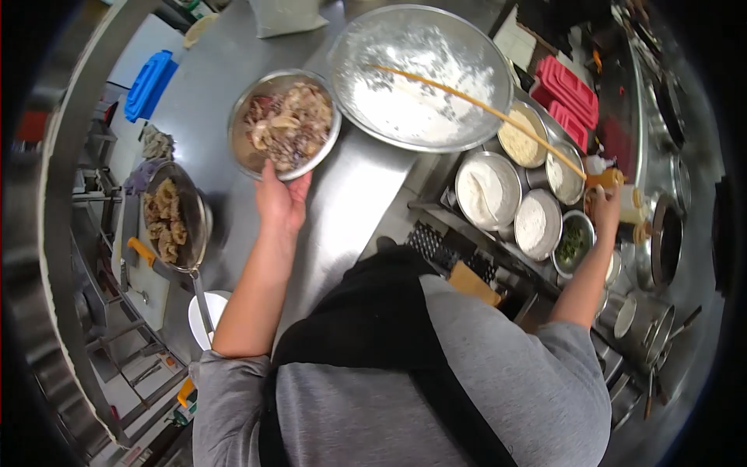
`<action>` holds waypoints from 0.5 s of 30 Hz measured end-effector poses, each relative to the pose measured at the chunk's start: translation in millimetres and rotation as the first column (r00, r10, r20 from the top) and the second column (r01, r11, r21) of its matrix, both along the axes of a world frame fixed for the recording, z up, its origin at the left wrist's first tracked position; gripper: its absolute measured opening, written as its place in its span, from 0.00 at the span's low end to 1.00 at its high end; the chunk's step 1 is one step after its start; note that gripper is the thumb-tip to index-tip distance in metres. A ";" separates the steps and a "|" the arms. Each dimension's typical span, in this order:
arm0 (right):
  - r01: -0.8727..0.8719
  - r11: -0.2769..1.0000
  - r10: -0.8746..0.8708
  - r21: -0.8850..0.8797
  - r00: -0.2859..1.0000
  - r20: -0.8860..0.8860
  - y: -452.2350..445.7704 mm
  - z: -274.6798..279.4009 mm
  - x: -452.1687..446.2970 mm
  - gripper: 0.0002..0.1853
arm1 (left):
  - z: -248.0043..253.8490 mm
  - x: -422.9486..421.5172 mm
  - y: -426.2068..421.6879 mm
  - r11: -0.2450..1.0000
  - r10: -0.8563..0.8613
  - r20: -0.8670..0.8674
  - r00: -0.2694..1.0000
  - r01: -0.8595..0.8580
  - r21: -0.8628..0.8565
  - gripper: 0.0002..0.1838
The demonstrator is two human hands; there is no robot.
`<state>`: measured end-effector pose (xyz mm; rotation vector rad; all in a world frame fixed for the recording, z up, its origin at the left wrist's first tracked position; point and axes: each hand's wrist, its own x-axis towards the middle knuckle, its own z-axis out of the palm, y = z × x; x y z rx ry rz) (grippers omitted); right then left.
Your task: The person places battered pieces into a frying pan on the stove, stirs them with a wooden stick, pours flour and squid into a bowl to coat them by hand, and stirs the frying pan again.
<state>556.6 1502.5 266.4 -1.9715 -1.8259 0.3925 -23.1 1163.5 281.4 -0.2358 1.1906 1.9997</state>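
Note:
On the left, my left hand [282, 201] grips the near rim of a metal bowl [237, 148], thumb over the edge and fingers below. Raw, pale and purplish seafood pieces [288, 124], possibly squid or octopus, fill it. Beside it stands a wide metal basin [420, 140] dusted with white flour [405, 105]. Long wooden chopsticks [482, 103] lie across the basin, their thick end reaching out over the containers. Far to the right, my right hand [605, 208] is closed around an orange squeeze bottle [607, 178] among other bottles; part of the grip is hidden.
Several round containers of powder [488, 191] and one of chopped greens [573, 243] line the right-hand counter. Red lidded boxes [568, 89] sit behind them. At left, a strainer [201, 233] holds fried pieces, near a white bowl [201, 319]. Pots [644, 327] stand at lower right.

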 end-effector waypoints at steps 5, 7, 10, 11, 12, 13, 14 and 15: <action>-0.119 0.958 0.149 0.262 0.984 -0.099 -17.3 71.0 -64.4 0.27 | 45.7 20.2 1.1 0.934 -0.016 -0.192 0.981 -0.054 -0.352 0.33; -0.132 0.947 0.171 0.294 0.979 -0.110 -34.1 102.4 -96.7 0.26 | 64.6 18.3 -4.2 0.832 -0.025 -0.271 0.962 -0.130 -0.539 0.43; -0.142 0.931 0.219 0.337 0.954 -0.203 -49.8 126.7 -128.6 0.25 | 54.0 -16.6 -10.4 0.785 0.055 -0.527 0.848 -0.363 -0.503 0.42; -0.196 0.924 0.272 0.329 0.941 -0.204 -58.0 137.0 -143.0 0.25 | 60.0 -31.4 -2.4 0.804 0.105 -0.648 0.754 -0.448 -0.391 0.36; -0.246 0.915 0.321 0.321 0.925 -0.206 -64.4 141.9 -156.1 0.24 | 69.1 -48.8 8.6 0.813 0.094 -0.658 0.747 -0.439 -0.383 0.36; -0.281 0.912 0.361 0.298 0.896 -0.260 -64.0 141.9 -167.0 0.24 | 79.4 -66.5 23.4 0.873 0.035 -0.768 0.640 -0.393 -0.288 0.32; -0.264 0.913 0.350 0.310 0.899 -0.265 -64.1 144.5 -181.2 0.24 | 87.9 -82.5 41.3 0.925 0.001 -0.859 0.512 -0.328 -0.194 0.28; -0.388 0.870 0.458 0.304 0.864 -0.208 -64.1 149.4 -197.9 0.25 | 94.3 -95.5 61.4 0.918 -0.160 -0.899 0.408 -0.274 -0.287 0.24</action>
